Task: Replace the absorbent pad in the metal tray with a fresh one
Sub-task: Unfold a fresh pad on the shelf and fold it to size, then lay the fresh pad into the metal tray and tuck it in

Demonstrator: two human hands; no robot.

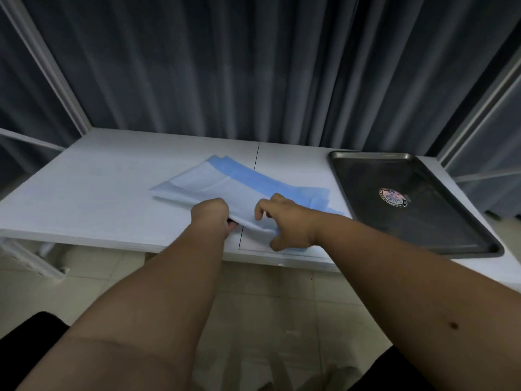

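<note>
Two bare forearms reach forward from the bottom edge toward a white desk. Near its front edge lies a folded absorbent pad, white with a blue border, stretching away to the left. Left hand grips the pad's near corner, fingers curled under the lifted edge. Right hand, just beside it, pinches the same near edge between thumb and curled fingers, resting on the pad's blue border. Well to the right on the desk sits a dark metal tray, with only a round sticker inside it. Grey curtains hang behind the desk.
</note>
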